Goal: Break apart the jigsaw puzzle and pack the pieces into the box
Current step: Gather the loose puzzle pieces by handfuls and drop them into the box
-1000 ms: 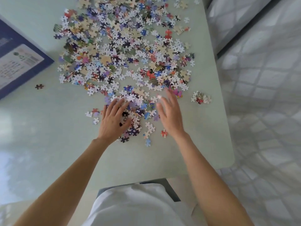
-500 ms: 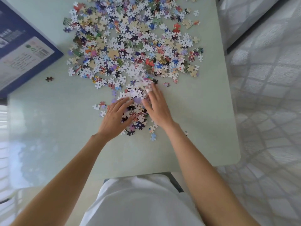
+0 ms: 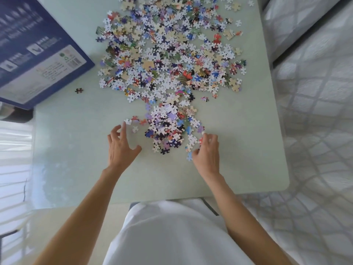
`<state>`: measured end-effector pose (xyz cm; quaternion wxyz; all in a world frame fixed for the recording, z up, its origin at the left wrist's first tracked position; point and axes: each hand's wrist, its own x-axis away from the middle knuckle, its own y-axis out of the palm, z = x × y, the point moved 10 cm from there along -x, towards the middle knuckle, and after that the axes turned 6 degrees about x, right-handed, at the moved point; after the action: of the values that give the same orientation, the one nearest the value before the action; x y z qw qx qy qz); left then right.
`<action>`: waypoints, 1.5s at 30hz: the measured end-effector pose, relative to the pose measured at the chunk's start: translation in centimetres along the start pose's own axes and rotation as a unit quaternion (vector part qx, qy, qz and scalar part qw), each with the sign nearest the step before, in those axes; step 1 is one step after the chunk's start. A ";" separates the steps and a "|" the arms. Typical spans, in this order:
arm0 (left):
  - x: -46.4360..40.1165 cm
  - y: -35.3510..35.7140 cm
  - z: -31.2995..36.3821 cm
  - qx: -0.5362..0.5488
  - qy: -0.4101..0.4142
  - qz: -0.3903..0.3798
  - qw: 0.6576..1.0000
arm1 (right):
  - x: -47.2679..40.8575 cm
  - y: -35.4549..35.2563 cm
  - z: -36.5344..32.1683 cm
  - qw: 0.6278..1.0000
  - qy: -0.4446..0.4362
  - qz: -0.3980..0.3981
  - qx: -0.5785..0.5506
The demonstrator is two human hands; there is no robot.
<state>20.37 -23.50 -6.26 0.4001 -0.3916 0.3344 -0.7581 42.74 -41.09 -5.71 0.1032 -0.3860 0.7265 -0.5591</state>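
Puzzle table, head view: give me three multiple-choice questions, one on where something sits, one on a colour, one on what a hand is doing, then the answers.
1. Where is the box?
A. far left of the table
B. right edge
C. on the person's lap

2. What colour is the box?
A. red
B. dark blue
C. yellow

3. What is the left hand doing?
A. gripping the box
B. lying flat on the small pile
C. open, a fingertip at a white piece

Answers:
1 A, it lies at the far-left corner, left of the big spread.
2 B, its printed face is dark blue with a pale label.
3 C, its fingers are spread and hold nothing.
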 end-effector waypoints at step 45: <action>-5.0 1.1 7.1 0.060 0.051 -0.053 0.995 | -9.6 -1.6 -11.4 0.981 -0.189 -0.020 0.021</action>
<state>28.74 -21.07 -5.39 0.3647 -0.3449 0.2870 -0.8159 43.39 -26.34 -2.96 0.2355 -0.4974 0.6740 -0.4928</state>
